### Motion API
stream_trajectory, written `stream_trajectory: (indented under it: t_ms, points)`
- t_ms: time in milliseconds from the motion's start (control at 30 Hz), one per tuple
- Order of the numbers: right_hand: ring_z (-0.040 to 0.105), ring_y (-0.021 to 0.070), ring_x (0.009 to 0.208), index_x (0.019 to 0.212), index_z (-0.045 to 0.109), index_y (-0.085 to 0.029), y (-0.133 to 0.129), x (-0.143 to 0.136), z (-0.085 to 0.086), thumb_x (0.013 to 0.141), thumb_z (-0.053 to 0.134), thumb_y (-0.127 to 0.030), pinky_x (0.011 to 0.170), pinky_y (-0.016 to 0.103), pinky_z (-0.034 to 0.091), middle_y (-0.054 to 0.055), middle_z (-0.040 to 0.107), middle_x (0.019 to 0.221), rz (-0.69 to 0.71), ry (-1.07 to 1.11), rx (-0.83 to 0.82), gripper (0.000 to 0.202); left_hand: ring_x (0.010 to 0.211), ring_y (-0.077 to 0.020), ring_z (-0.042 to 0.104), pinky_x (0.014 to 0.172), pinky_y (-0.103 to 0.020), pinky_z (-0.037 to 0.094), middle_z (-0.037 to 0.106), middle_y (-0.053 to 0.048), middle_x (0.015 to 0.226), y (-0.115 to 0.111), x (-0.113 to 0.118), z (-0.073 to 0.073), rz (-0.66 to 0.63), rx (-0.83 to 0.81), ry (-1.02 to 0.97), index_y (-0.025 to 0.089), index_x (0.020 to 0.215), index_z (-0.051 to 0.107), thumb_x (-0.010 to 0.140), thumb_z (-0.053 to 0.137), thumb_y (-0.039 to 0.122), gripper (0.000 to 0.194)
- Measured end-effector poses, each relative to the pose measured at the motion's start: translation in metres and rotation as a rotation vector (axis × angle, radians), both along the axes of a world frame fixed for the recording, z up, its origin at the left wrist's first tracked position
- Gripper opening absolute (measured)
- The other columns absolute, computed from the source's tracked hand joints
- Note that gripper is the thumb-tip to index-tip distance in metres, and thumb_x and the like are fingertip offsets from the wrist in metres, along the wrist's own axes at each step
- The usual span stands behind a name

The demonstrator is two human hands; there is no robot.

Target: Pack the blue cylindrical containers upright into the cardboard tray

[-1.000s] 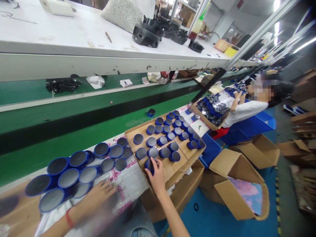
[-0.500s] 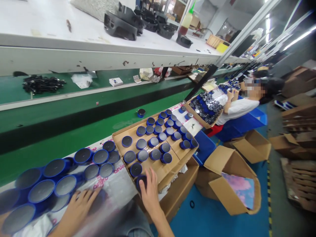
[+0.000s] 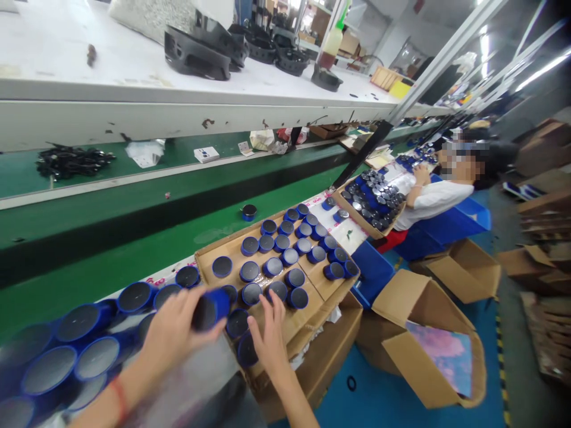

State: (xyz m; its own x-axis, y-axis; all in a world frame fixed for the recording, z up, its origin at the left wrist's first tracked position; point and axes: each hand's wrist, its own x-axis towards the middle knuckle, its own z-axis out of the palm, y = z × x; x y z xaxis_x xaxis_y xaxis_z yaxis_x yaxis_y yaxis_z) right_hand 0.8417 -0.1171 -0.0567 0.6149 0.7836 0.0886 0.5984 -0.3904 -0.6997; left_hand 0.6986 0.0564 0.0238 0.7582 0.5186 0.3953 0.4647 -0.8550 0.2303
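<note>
My left hand is closed around a short blue cylinder with a dark top, tilted and held above the left edge of a shallow cardboard tray. Over the tray's near part is my right hand, its fingers apart and nothing gripped. Its fingertips reach a grey-topped blue cylinder; whether they touch it I cannot tell. Beside the thumb stands another blue cylinder in the tray's near corner. Several more cylinders stand upright in loose rows across the tray.
To the left, several larger-looking blue cylinders stand on the plastic-covered bench. One lone cylinder sits on the green surface behind the tray. Farther right are a full carton and a seated co-worker. An open box stands on the floor.
My left hand has lifted a blue cylinder off the bench and carried it right to the tray. My right hand has moved off the near-corner cylinder, which now stands in the tray.
</note>
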Motion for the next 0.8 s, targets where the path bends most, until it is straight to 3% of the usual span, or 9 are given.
stream_trajectory:
  t_ms: [33, 100, 167, 233, 333, 567, 700, 800]
  points:
    - [0.025, 0.0268, 0.143, 0.14, 0.039, -0.026, 0.004, 0.0, 0.002, 0.097, 0.045, -0.038, 0.113, 0.057, 0.034, 0.012, 0.029, 0.152, 0.017, -0.003, 0.009, 0.045, 0.084, -0.0242, 0.066, 0.074, -0.035, 0.052, 0.066, -0.011, 0.094, 0.017, 0.031, 0.008, 0.051, -0.021, 0.018, 0.017, 0.112, 0.049, 0.088, 0.033, 0.069, 0.059]
    - [0.028, 0.0259, 0.141, 0.136, 0.045, -0.027, 0.008, -0.002, 0.006, 0.097, 0.045, -0.037, 0.112, 0.055, 0.036, 0.01, 0.032, 0.15, 0.039, -0.009, 0.025, 0.04, 0.085, -0.0263, 0.064, 0.077, -0.038, 0.052, 0.065, -0.011, 0.091, 0.051, 0.084, 0.009, 0.166, -0.068, 0.096, 0.014, 0.113, 0.05, 0.087, 0.044, 0.066, 0.058]
    - [0.031, 0.0256, 0.14, 0.132, 0.049, -0.029, 0.007, -0.004, 0.01, 0.097, 0.045, -0.036, 0.111, 0.054, 0.039, 0.01, 0.034, 0.149, 0.035, -0.012, 0.036, 0.036, 0.085, -0.0251, 0.064, 0.078, -0.041, 0.052, 0.064, -0.01, 0.089, 0.079, 0.121, -0.004, 0.225, -0.101, 0.192, 0.012, 0.111, 0.052, 0.086, 0.05, 0.063, 0.057]
    - [0.034, 0.0259, 0.139, 0.128, 0.053, -0.029, 0.003, -0.005, 0.013, 0.098, 0.045, -0.035, 0.109, 0.054, 0.041, 0.011, 0.037, 0.146, 0.009, -0.015, 0.046, 0.032, 0.086, -0.0221, 0.063, 0.08, -0.041, 0.053, 0.064, -0.008, 0.09, 0.095, 0.143, -0.019, 0.224, -0.134, 0.289, 0.012, 0.11, 0.054, 0.086, 0.052, 0.061, 0.055]
    - [0.039, 0.0261, 0.135, 0.122, 0.058, -0.027, -0.002, -0.005, 0.015, 0.098, 0.044, -0.034, 0.106, 0.052, 0.045, 0.012, 0.043, 0.14, -0.023, -0.015, 0.061, 0.028, 0.086, -0.0199, 0.063, 0.08, -0.04, 0.054, 0.063, -0.008, 0.093, 0.102, 0.153, -0.032, 0.205, -0.184, 0.392, 0.013, 0.113, 0.055, 0.088, 0.05, 0.062, 0.056]
    - [0.046, 0.0236, 0.129, 0.115, 0.061, -0.027, 0.026, -0.008, 0.025, 0.098, 0.042, -0.034, 0.106, 0.048, 0.045, 0.011, 0.049, 0.135, 0.098, -0.008, 0.091, 0.026, 0.096, -0.0206, 0.061, 0.085, -0.042, 0.053, 0.062, -0.008, 0.105, 0.109, 0.144, -0.034, 0.023, -0.217, 0.453, 0.014, 0.118, 0.054, 0.094, 0.051, 0.043, 0.037]
    - [0.047, 0.0216, 0.128, 0.113, 0.062, -0.027, 0.04, -0.014, 0.031, 0.098, 0.042, -0.032, 0.106, 0.045, 0.045, 0.009, 0.051, 0.134, 0.152, -0.027, 0.099, 0.025, 0.099, -0.0213, 0.06, 0.089, -0.044, 0.052, 0.062, -0.008, 0.106, 0.107, 0.143, -0.039, -0.103, -0.197, 0.432, 0.015, 0.118, 0.055, 0.093, 0.053, 0.045, 0.039]
    - [0.049, 0.0221, 0.127, 0.113, 0.062, -0.027, 0.031, -0.017, 0.031, 0.099, 0.04, -0.032, 0.103, 0.045, 0.048, 0.01, 0.052, 0.133, 0.146, -0.05, 0.094, 0.026, 0.101, -0.0224, 0.06, 0.091, -0.046, 0.05, 0.061, -0.009, 0.108, 0.103, 0.144, -0.042, -0.075, -0.166, 0.409, 0.014, 0.116, 0.056, 0.093, 0.05, 0.048, 0.042]
